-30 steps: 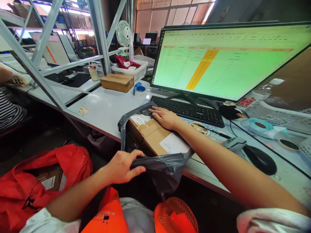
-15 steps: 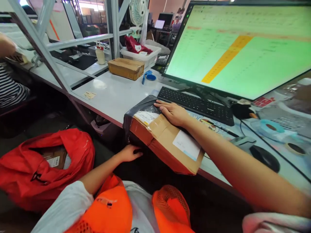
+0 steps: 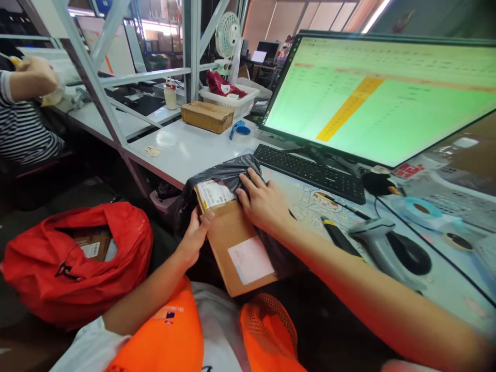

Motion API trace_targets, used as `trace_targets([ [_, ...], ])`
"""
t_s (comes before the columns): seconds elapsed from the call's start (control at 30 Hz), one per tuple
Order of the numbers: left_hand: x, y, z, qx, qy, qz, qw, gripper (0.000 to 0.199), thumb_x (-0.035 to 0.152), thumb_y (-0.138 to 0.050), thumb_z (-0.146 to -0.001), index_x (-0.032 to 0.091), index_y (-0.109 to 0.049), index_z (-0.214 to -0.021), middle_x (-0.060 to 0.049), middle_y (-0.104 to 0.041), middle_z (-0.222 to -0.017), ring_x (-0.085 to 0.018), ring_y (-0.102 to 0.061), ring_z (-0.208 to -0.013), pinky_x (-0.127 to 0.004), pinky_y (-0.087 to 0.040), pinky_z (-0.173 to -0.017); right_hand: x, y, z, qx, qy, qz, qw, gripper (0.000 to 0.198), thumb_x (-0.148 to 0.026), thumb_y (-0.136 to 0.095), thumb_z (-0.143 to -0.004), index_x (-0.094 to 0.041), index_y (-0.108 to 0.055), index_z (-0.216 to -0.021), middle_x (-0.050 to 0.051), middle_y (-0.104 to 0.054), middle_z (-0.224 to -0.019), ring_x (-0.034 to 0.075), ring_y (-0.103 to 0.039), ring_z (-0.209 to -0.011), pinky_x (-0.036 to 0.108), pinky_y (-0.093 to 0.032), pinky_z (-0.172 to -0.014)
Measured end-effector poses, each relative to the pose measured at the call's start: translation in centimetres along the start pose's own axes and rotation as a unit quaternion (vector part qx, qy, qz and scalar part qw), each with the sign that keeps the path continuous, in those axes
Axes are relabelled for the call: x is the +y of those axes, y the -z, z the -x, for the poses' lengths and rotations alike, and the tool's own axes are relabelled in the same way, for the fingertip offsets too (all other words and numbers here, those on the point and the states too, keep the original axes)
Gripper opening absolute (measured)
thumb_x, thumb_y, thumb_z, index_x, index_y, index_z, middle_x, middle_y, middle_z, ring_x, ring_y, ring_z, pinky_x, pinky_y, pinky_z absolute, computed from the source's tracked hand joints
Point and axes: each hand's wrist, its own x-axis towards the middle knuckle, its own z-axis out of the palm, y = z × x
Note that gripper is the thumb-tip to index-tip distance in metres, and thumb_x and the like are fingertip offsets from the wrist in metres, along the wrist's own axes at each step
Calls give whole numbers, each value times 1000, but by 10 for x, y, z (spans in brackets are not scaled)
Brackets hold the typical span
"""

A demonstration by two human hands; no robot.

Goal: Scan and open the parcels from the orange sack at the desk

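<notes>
A cardboard box point(image 3: 220, 227) with two white labels lies at the table's front edge, partly wrapped in a black plastic bag point(image 3: 227, 168). The plastic covers its far end and runs down its right side. My left hand point(image 3: 196, 232) grips the box's left edge, thumb on top and the other fingers hidden below. Spread over the plastic along the box's right side, my right hand point(image 3: 263, 201) lies with its fingers stretched out and its thumb beside the upper label.
Near my right forearm are a scanner point(image 3: 382, 245), a black mouse point(image 3: 408, 253) and a utility knife point(image 3: 339, 235). A keyboard point(image 3: 308, 173) sits below the monitor point(image 3: 356, 103). On the left stands an open red bag point(image 3: 132, 248) holding a parcel. Another person's arm point(image 3: 33, 80) shows far left.
My left hand has come up from below and taken the box's left edge. The box has turned and shifted left, and more black plastic shows along its right side.
</notes>
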Motion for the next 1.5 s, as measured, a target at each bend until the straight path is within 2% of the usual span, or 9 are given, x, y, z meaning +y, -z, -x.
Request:
trace_targets([
  [0.3, -38, 15, -2, -25, 37, 150, 988, 98, 55, -95, -62, 17, -53, -142, -17, -68, -137, -36, -67, -125, -48, -55, -108, -30, -8, 35, 61, -11, 17, 998, 60, -44, -33, -106, -24, -44, -162, 2, -23, -173, 47, -52, -123, 65, -49, -96],
  [0.47, -18, 33, 4, -74, 34, 59, 995, 90, 51, -93, -66, 14, -58, -140, -19, -70, -135, -38, -68, -124, -45, -58, -105, -36, -15, 71, 51, -35, -63, 996, 60, -45, -46, -103, -21, -49, -158, 6, -21, -174, 46, -50, -133, 66, -45, -109],
  [0.67, 26, 71, 25, -127, -60, -167, 976, 117, 50, -91, -70, 25, -27, -165, -16, -56, -154, -39, -57, -139, -49, -53, -112, -9, -33, 156, 119, -18, -231, 966, 63, -45, -55, -102, -35, -38, -163, 9, -34, -169, 35, -43, -148, 59, -44, -118],
  [0.8, 49, 82, 41, -157, -160, -437, 871, 116, 56, -91, -66, 34, -33, -164, -12, -41, -165, -42, -42, -151, -55, -43, -121, 15, 1, 176, 206, -43, -265, 941, 67, -48, -60, -101, -45, -34, -163, 7, -41, -164, 33, -38, -152, 58, -41, -120],
  [0.9, 61, 69, 51, -259, -179, -575, 755, 119, 59, -90, -65, 39, -30, -165, -11, -30, -171, -45, -35, -153, -59, -39, -122, 18, 27, 166, 107, 44, -335, 935, 69, -61, -61, -98, -39, -42, -161, 10, -39, -165, 34, -36, -153, 54, -37, -123],
  [1.0, 61, 52, 53, -367, -171, -627, 666, 120, 60, -88, -66, 41, -24, -166, -13, -34, -169, -46, -39, -151, -61, -39, -121, 18, 28, 158, 59, 81, -422, 901, 50, -63, -48, -103, -31, -70, -135, 12, -59, -144, 30, -57, -135, 44, -47, -113],
  [1.17, 47, 35, 51, -403, -222, -649, 606, 114, 62, -87, -64, 45, -32, -163, -14, -51, -153, -46, -53, -136, -62, -44, -115, 24, -7, 168, 168, -21, -476, 863, 47, -58, -48, -103, -25, -71, -78, 6, -68, -88, 23, -67, -83, 34, -55, -78],
  [1.37, 45, 26, 47, -447, -287, -592, 606, 112, 59, -86, -62, 46, -36, -161, -13, -52, -154, -44, -53, -135, -61, -43, -114, 43, -42, 187, 249, -216, -474, 816, 66, -82, -53, -88, -23, -51, -60, 0, -48, -58, 17, -44, -55, 30, -39, -52],
  [1.5, 57, 40, 29, -374, -212, -529, 731, 104, 67, -84, -56, 53, -48, -152, -5, -65, -140, -42, -63, -124, -56, -55, -102, 75, -33, 236, 221, -316, -523, 760, 74, -93, -60, -74, -22, -48, -56, -1, -46, -54, 16, -41, -50, 30, -37, -46],
])
